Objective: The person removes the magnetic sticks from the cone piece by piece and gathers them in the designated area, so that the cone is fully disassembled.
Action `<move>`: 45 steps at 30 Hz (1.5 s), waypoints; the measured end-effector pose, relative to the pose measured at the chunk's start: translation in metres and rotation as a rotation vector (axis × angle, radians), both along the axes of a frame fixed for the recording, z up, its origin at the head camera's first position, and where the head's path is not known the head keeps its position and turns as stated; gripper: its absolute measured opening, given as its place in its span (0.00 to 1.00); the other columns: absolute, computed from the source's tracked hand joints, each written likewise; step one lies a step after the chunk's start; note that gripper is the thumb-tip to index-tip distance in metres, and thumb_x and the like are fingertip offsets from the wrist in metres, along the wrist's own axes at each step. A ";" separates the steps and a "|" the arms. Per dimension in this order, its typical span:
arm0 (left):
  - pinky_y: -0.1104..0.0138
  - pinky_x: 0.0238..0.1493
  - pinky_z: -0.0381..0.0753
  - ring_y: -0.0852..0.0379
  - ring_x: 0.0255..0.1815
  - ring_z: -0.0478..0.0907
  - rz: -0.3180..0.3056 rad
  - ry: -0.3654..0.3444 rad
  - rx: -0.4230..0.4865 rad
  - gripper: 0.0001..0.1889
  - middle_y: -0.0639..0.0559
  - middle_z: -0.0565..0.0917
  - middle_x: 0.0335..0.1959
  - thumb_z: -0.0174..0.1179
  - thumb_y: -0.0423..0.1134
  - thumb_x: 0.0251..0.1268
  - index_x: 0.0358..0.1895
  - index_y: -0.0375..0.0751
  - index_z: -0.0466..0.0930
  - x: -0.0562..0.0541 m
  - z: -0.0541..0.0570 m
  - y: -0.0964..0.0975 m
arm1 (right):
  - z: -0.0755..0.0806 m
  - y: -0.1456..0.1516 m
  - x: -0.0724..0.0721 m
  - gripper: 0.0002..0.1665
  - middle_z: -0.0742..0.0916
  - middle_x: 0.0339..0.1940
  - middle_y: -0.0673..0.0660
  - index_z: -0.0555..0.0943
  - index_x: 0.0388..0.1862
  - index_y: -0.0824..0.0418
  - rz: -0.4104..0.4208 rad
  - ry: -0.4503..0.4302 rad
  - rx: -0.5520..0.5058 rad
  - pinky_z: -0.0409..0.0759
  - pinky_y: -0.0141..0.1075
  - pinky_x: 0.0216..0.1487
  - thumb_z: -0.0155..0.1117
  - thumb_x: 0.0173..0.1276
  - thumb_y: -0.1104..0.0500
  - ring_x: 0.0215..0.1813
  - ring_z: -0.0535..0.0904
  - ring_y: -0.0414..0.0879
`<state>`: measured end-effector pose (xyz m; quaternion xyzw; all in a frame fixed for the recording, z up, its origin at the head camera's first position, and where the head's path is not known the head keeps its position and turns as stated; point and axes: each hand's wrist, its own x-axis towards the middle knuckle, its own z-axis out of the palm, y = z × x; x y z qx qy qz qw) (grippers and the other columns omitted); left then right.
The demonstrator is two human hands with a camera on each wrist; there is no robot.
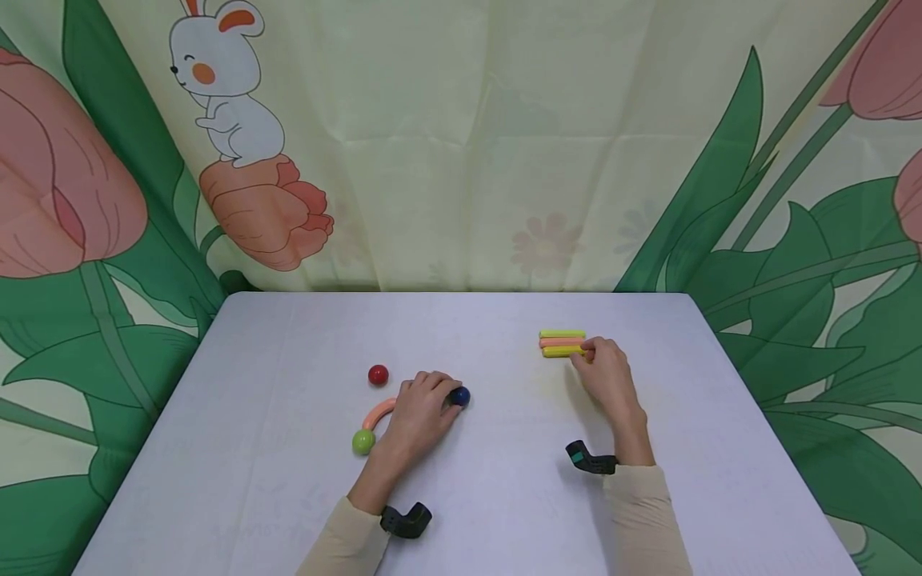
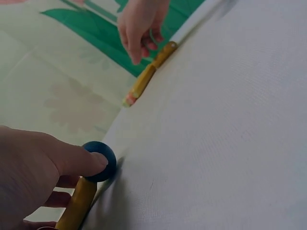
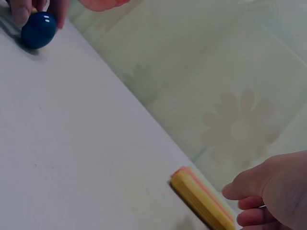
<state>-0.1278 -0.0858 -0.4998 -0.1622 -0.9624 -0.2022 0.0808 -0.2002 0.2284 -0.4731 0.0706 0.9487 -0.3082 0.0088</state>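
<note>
My left hand [image 1: 421, 412] pinches a blue ball [image 1: 459, 397], with the thumb pressed on its near side in the left wrist view. A yellow rod [image 2: 79, 203] runs from that ball under the hand; the head view hides it. Beside the same hand lies a curved pink rod [image 1: 378, 413] meeting a green ball [image 1: 363, 442]. My right hand [image 1: 608, 380] hovers at the right end of a row of yellow rods [image 1: 562, 352] and a pink rod [image 1: 558, 342]. Its fingers are loosely bent and look apart from the rods in the right wrist view [image 3: 201, 196].
A red ball [image 1: 378, 375] rests on the white table [image 1: 504, 496], behind the curved rod. Dark wrist cameras [image 1: 406, 521] are strapped to both wrists. A printed curtain [image 1: 446, 160] hangs along the table's far edge.
</note>
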 end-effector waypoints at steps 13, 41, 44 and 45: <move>0.57 0.56 0.79 0.51 0.55 0.77 0.119 -0.089 0.013 0.19 0.50 0.82 0.54 0.68 0.41 0.64 0.58 0.45 0.83 -0.002 -0.001 -0.009 | -0.001 -0.023 0.001 0.23 0.80 0.47 0.64 0.78 0.55 0.70 0.106 0.043 0.000 0.77 0.44 0.49 0.61 0.72 0.53 0.46 0.75 0.54; 0.62 0.52 0.81 0.52 0.45 0.76 0.201 -0.103 0.032 0.16 0.48 0.83 0.46 0.68 0.34 0.63 0.55 0.44 0.85 -0.008 -0.003 -0.017 | -0.007 -0.078 0.011 0.27 0.81 0.43 0.57 0.79 0.57 0.64 0.275 0.000 -0.001 0.78 0.41 0.48 0.63 0.72 0.44 0.45 0.75 0.50; 0.62 0.52 0.82 0.52 0.45 0.76 0.204 -0.107 0.033 0.16 0.48 0.83 0.46 0.68 0.34 0.63 0.55 0.44 0.85 -0.008 -0.003 -0.016 | -0.007 -0.083 0.013 0.27 0.81 0.43 0.57 0.79 0.58 0.64 0.296 0.004 0.002 0.78 0.41 0.47 0.63 0.72 0.44 0.45 0.74 0.49; 0.62 0.52 0.82 0.52 0.45 0.76 0.205 -0.107 0.033 0.16 0.48 0.83 0.46 0.68 0.34 0.63 0.55 0.44 0.85 -0.008 -0.003 -0.016 | -0.007 -0.085 0.014 0.27 0.81 0.43 0.57 0.79 0.58 0.64 0.301 0.006 0.002 0.78 0.41 0.47 0.63 0.72 0.44 0.45 0.74 0.48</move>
